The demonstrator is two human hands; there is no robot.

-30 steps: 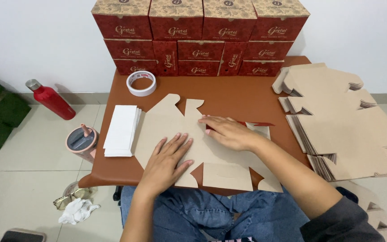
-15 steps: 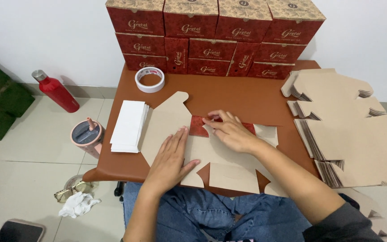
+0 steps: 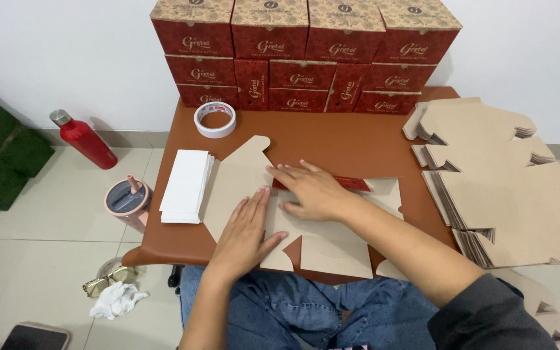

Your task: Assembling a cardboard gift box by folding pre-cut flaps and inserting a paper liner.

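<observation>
A flat die-cut cardboard box blank (image 3: 241, 178) lies brown side up on the small brown table (image 3: 332, 139). One panel is folded over, so a strip of its red printed side (image 3: 351, 184) shows. My left hand (image 3: 244, 230) presses flat on the blank's near left part, fingers spread. My right hand (image 3: 312, 191) lies palm down across the folded panel, fingertips pointing left along the crease. Neither hand grips anything.
Assembled red boxes (image 3: 306, 55) are stacked against the wall at the table's back. A tape roll (image 3: 214, 119) and a pile of white sheets (image 3: 186, 185) lie at the left. A stack of flat blanks (image 3: 507, 188) sits right. On the floor are a red bottle (image 3: 84, 139), a pink cup (image 3: 127, 202) and glasses (image 3: 105, 282).
The right hand has slid left along the fold and flattened the panel; the left hand has stayed pressed on the blank. The camera view has shifted slightly.
</observation>
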